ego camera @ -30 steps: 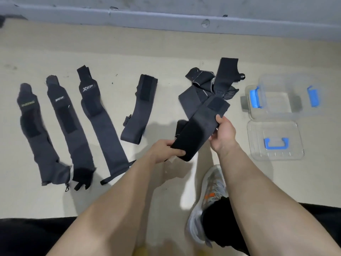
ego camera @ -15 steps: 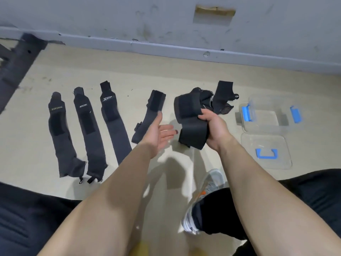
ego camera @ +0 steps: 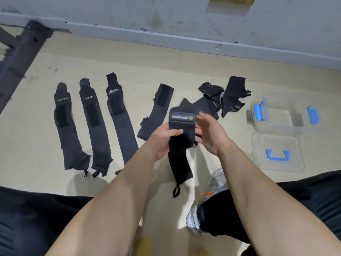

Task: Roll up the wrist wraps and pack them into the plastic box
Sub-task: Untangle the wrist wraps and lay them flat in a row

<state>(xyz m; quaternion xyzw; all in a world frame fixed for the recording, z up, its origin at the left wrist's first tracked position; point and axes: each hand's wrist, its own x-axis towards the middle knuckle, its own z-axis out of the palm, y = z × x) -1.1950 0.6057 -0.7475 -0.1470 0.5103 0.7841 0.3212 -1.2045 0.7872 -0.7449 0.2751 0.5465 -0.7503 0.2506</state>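
A black wrap (ego camera: pixel 181 126) is held up above the floor (ego camera: pixel 166 61), near the middle of the view. It is gripped by the left hand (ego camera: pixel 163 140), with the thumb laid across its front and the fingers behind it. Its labelled end points to 12 o'clock, and its free end hangs to 6 o'clock and finishes in a small loop. The right hand (ego camera: pixel 210 133) is kept open at the wrap's 3 o'clock edge, palm turned toward it and fingers nearly straight; whether contact is made cannot be told, as the fingertips are blurred.

To 9 o'clock of the hands, three long wraps are laid flat side by side on the floor: the XUEYING wrap (ego camera: pixel 66 130) farthest out, the second wrap (ego camera: pixel 94 126) beside it, and the XTEP wrap (ego camera: pixel 120 119) nearest. A shorter wrap (ego camera: pixel 156 111) is laid at a slant just at 11 o'clock of the left hand. A loose pile (ego camera: pixel 219 100) of wraps is seen at 1 o'clock.

The clear box (ego camera: pixel 282 117) with blue latches is set open on the floor at 3 o'clock, well apart from the hands and holding no wraps. Its lid (ego camera: pixel 276 154), with a blue handle, is laid flat just at its 6 o'clock side. A shoe (ego camera: pixel 212 189) is seen at 5 o'clock.
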